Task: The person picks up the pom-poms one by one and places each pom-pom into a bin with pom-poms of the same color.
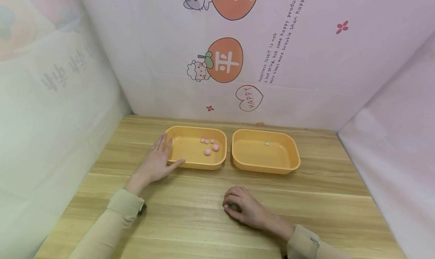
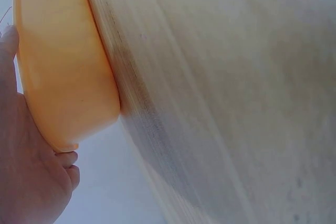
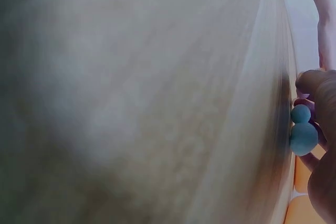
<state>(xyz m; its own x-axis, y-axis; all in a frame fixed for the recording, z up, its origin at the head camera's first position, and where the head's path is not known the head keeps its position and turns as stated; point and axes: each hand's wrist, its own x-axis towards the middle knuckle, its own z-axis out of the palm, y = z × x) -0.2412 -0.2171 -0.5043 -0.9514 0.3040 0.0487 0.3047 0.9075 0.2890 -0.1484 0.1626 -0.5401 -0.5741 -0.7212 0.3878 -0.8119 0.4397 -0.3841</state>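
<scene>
At the left end of the left yellow tray [image 1: 195,166], my left hand [image 1: 155,164] rests with fingers spread over the rim and the thumb along the front edge. The left wrist view shows the hand against the tray's outer corner [image 2: 68,93]. Low over the table in front of the trays, my right hand [image 1: 246,210] has curled fingers around small balls. Two pale blue-green balls, a smaller one [image 3: 301,114] and a larger one [image 3: 304,139], show under its fingers. Something pink [image 3: 303,93] appears at the thumb tip, mostly hidden.
Several pink balls [image 1: 208,152] lie in the right half of the left tray. Beside it stands a second yellow tray [image 1: 266,168], holding one small pale ball [image 1: 267,144]. Printed white cloth [image 1: 153,70] walls in the wooden table [image 1: 183,221] at back and sides.
</scene>
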